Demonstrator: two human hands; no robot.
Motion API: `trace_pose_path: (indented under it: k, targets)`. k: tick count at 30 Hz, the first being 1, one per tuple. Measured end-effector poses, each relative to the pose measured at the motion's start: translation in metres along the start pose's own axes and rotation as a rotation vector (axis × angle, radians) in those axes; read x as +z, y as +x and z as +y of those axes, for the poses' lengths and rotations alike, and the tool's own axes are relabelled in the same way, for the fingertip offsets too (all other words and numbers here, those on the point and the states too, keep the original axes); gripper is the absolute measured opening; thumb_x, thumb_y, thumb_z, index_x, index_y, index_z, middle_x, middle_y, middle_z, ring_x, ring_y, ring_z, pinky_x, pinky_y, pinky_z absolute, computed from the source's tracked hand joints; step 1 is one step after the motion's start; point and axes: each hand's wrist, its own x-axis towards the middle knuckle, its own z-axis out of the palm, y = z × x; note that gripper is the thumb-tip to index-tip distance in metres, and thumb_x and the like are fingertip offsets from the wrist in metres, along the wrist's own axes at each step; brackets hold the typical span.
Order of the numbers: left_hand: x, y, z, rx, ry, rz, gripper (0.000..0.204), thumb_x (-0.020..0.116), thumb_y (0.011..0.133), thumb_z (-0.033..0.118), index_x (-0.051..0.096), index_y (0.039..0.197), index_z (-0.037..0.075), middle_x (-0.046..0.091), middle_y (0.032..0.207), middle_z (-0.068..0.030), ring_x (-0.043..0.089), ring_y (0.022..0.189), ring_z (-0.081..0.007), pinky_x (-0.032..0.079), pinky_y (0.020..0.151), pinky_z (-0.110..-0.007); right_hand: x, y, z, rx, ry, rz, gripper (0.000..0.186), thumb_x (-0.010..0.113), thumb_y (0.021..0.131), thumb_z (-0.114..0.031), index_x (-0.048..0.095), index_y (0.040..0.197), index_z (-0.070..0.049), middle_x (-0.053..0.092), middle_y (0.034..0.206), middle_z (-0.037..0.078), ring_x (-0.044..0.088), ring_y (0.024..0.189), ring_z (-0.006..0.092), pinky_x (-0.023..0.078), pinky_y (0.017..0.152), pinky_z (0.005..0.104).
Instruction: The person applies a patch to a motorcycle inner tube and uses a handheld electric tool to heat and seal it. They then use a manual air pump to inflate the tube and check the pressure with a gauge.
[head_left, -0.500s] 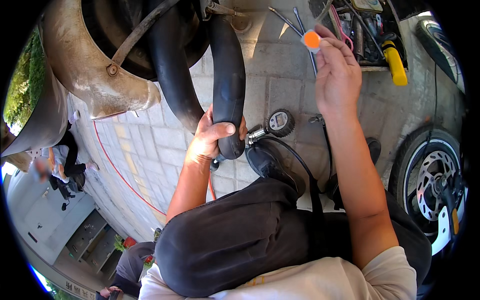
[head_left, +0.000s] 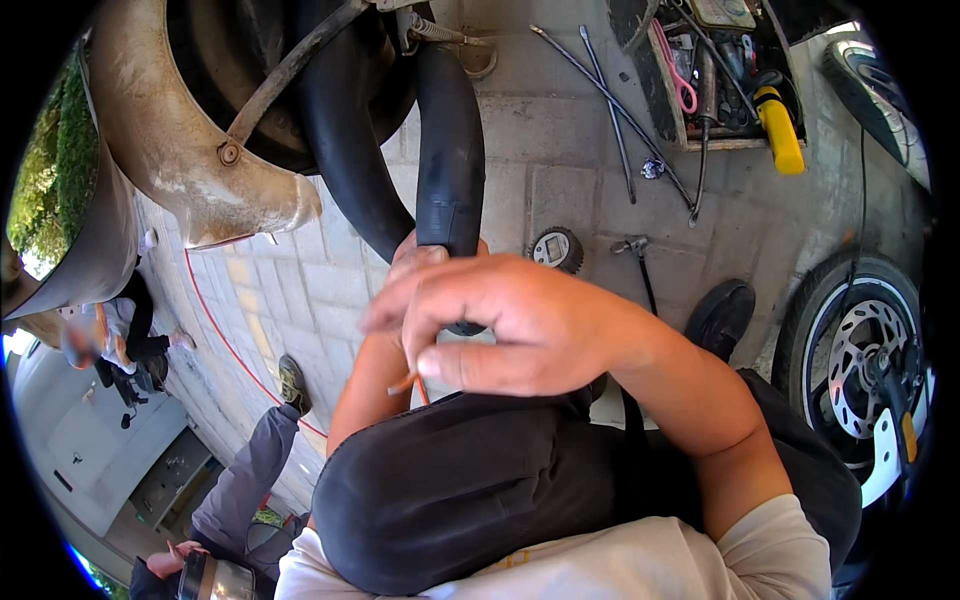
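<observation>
A black rubber inner tube (head_left: 450, 170) hangs down from the wheel at upper left. My left hand (head_left: 402, 262) grips its lower bend, thumb on the outside; most of this hand is hidden. Across it reaches my right hand (head_left: 500, 325), fingers curled toward the thumb and partly smeared by motion. A small orange-tan bit (head_left: 404, 384) shows at its fingertips, too unclear to name. Behind the hands, a round digital pressure gauge (head_left: 556, 249) lies on the paving. Crumpled foil (head_left: 652, 168) rests by the long metal levers (head_left: 612, 95).
A tool box (head_left: 690, 140) with pink-handled scissors and a yellow-handled tool (head_left: 780, 130) stands at upper right. A wheel with a brake disc (head_left: 865, 370) is at the right. The dirty fender (head_left: 160, 120) fills the upper left. A red hose (head_left: 215, 320) crosses the paving; other people are at left.
My right hand has swung from beside the tool box down and left to the tube, where the orange disc it held no longer shows clearly. My left hand keeps its grip.
</observation>
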Motion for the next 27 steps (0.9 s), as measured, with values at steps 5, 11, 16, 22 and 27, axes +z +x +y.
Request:
trace_pose_path:
  k: [5, 11, 16, 22, 27]
  targets:
    - [-0.026, 0.01, -0.007, 0.016, 0.08, -0.12, 0.049, 0.073, 0.068, 0.03, 0.057, 0.099, -0.005, 0.063, 0.076, -0.0179, 0.061, 0.065, -0.0246, 0.052, 0.065, -0.036, -0.054, 0.034, 0.0, -0.237, 0.08, 0.437, 0.013, 0.056, 0.093, -0.002, 0.064, 0.101, 0.005, 0.067, 0.108, 0.015, 0.064, 0.1, 0.0181, 0.05, 0.093, 0.0328]
    - [-0.01, 0.002, 0.006, -0.093, 0.229, 0.158, 0.061, 0.074, 0.069, 0.022, 0.05, 0.119, -0.001, 0.065, 0.095, -0.0144, 0.063, 0.08, -0.0202, 0.053, 0.072, -0.034, 0.023, -0.017, 0.007, 0.004, -0.189, -0.417, 0.013, 0.059, 0.09, -0.007, 0.065, 0.098, 0.002, 0.065, 0.114, 0.014, 0.062, 0.103, 0.0173, 0.048, 0.094, 0.0333]
    - [-0.026, 0.012, -0.005, -0.007, 0.174, -0.016, 0.058, 0.076, 0.068, 0.021, 0.049, 0.115, 0.001, 0.064, 0.081, -0.0182, 0.063, 0.071, -0.0231, 0.053, 0.068, -0.035, -0.025, 0.011, 0.024, -0.118, -0.137, 0.179, 0.013, 0.061, 0.094, -0.007, 0.064, 0.101, 0.003, 0.067, 0.106, 0.009, 0.062, 0.093, 0.0113, 0.049, 0.084, 0.0249]
    - [-0.02, 0.01, -0.004, 0.007, 0.2, 0.027, 0.058, 0.077, 0.068, 0.022, 0.05, 0.114, 0.0, 0.064, 0.08, -0.0171, 0.061, 0.069, -0.0232, 0.051, 0.066, -0.035, -0.027, 0.008, 0.038, -0.052, -0.333, 0.268, 0.011, 0.063, 0.094, -0.009, 0.065, 0.098, 0.001, 0.062, 0.084, -0.002, 0.052, 0.074, 0.002, 0.041, 0.065, 0.0187]
    - [-0.018, 0.016, -0.005, 0.012, 0.201, 0.022, 0.063, 0.077, 0.071, 0.018, 0.044, 0.122, 0.001, 0.064, 0.085, -0.0184, 0.063, 0.072, -0.0239, 0.052, 0.067, -0.035, -0.043, 0.014, 0.045, -0.048, -0.281, 0.326, 0.011, 0.063, 0.093, -0.007, 0.066, 0.099, 0.002, 0.065, 0.087, 0.002, 0.056, 0.078, 0.0058, 0.045, 0.072, 0.0207]
